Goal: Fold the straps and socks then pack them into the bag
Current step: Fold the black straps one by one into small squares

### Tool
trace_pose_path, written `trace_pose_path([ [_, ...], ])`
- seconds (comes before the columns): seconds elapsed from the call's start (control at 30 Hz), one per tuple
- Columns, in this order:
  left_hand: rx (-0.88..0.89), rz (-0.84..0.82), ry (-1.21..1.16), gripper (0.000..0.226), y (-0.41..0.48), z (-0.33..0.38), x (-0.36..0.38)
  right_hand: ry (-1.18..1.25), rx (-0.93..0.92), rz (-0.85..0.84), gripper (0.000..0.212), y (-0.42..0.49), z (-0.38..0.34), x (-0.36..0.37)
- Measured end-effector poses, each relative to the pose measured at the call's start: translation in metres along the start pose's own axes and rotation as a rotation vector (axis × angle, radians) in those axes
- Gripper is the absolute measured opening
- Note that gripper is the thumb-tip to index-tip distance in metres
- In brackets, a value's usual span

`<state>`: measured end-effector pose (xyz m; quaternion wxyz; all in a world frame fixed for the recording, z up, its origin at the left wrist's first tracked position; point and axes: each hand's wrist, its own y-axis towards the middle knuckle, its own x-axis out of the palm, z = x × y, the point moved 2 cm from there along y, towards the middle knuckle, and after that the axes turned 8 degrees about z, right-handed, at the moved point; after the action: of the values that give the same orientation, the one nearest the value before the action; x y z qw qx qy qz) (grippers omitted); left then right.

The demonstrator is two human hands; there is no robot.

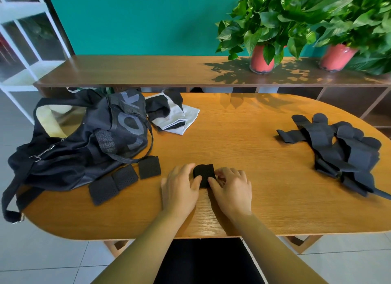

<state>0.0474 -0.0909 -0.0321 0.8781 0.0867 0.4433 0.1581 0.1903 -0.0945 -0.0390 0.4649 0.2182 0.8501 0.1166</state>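
1. Near the front edge of the tabletop (264, 205), both hands meet on a small black folded strap (204, 173) that lies flat on the wood.
2. The left hand (179, 188) grips the strap's left edge, its fingers curved over the far corner and the thumb on the near side.
3. The right hand (232, 190) pinches the strap's right edge, with curled fingers and the thumb tucked against it.
4. To the left, three folded straps (124, 177) lie in a slanted row. The two nearest touch each other, and the third sits just beside them.
5. Behind that row the black bag (84, 140) slumps on the tabletop's left end, one carrying strap hanging over the edge.
6. Grey and black socks (173, 116) lie in a loose heap just beside the bag, at the back.
7. Well apart on the right, a pile of unfolded straps (338, 152) sprawls.
8. Two potted plants (262, 59) stand on the shelf behind.
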Motion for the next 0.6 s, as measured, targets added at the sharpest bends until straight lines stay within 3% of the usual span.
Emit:
trace_pose_path([
  [0.23, -0.092, -0.23, 0.016, 0.053, 0.008, 0.003, 0.002, -0.057, 0.072, -0.108, 0.029, -0.005, -0.017, 0.005],
  [0.47, -0.23, -0.087, -0.254, 0.041, 0.01, -0.014, -0.018, 0.077, 0.16, -0.16, 0.022, -0.009, -0.039, 0.015],
  [0.6, -0.242, 0.075, -0.334, 0.034, 0.018, -0.029, -0.05, 0.291, 0.22, -0.169, 0.022, -0.012, -0.071, 0.022],
])
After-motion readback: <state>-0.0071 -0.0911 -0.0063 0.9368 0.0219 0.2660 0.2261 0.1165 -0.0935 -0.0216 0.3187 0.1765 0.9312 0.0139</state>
